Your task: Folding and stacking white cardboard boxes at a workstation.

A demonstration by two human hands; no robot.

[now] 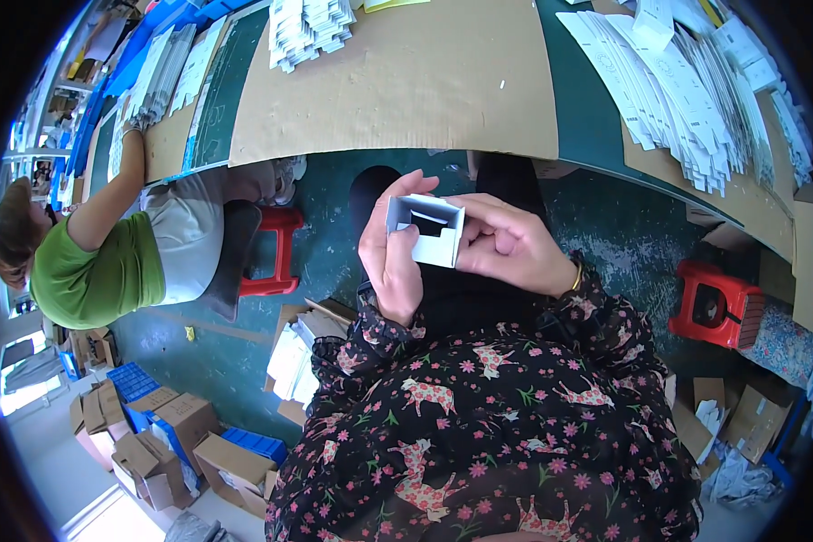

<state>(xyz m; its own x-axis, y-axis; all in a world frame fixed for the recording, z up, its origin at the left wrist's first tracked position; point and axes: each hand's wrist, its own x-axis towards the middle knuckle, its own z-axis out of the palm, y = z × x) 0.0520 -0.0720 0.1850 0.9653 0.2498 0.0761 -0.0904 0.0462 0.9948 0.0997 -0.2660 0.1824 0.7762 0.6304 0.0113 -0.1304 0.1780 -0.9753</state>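
Over my lap I hold a small white carton [435, 250] with its open end facing up toward me. My left hand [395, 262] wraps the carton's left side, the thumb pressed at its opening and the fingers behind. From the right, my right hand [521, 246] grips the opposite wall between thumb and fingers. Inside the carton it looks dark, and a flap stands at the near edge. Ahead of my hands, a stack of flat white carton blanks [307, 32] lies on the cardboard-covered table [397, 99].
Fanned carton blanks [659, 99] cover the table's right part. A co-worker in a green shirt [99, 271] reaches onto the table at left. Red stools [285, 253] stand on both sides. Brown boxes [185, 420] sit on the floor at lower left.
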